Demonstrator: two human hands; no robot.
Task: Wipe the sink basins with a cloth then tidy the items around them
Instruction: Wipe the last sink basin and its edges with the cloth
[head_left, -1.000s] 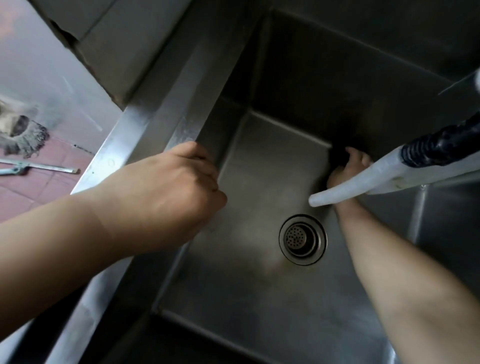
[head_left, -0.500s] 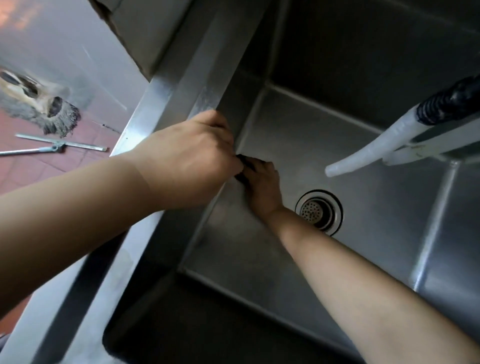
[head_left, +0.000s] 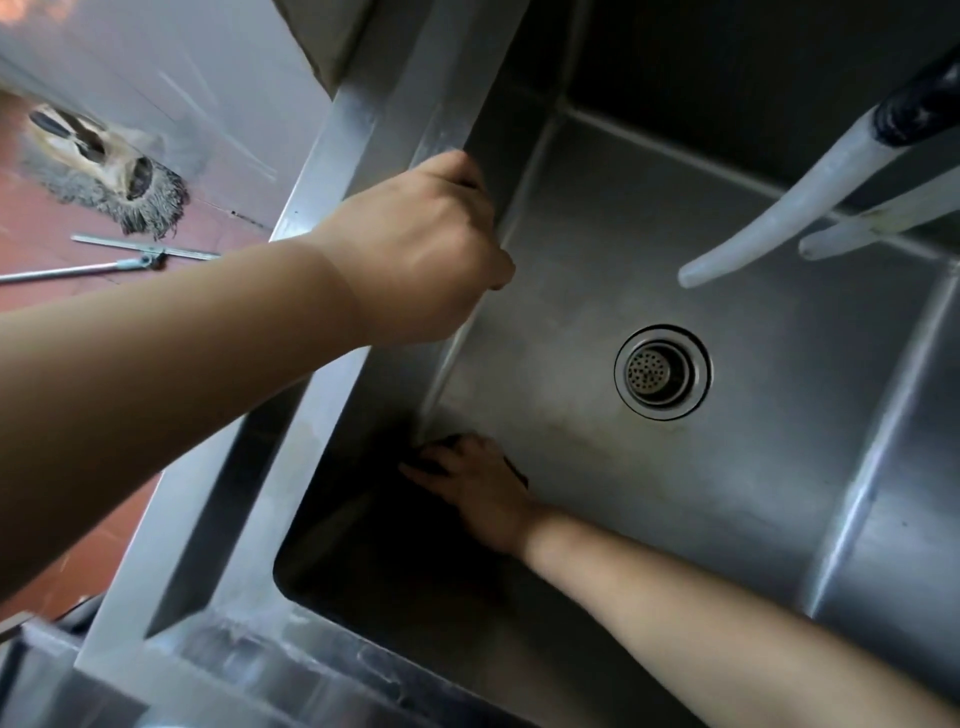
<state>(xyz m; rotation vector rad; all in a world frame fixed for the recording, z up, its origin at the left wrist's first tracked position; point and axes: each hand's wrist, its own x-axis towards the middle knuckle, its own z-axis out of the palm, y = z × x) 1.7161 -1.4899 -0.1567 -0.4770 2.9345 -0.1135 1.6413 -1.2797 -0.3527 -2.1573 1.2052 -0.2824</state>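
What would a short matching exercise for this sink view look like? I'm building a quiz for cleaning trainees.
Things:
1. left hand
2. right hand
3. drain strainer
4. mop head

Places:
A. middle of the basin floor
B. on the red floor tiles
C. gripping the sink's left rim
D. pressing a dark cloth into the basin's near-left corner

Pairs: 1-C, 2-D, 3-A, 4-B

The sink basin (head_left: 597, 291) is a deep steel tub with dull grey walls and a flat bottom. A round drain strainer (head_left: 662, 372) with small holes sits in the bottom, nearer to the far right part. The cloth (head_left: 511, 466) is dark and mostly hidden; only small parts show at the near left corner of the bottom, pressed flat against the steel where the bottom meets the left wall.
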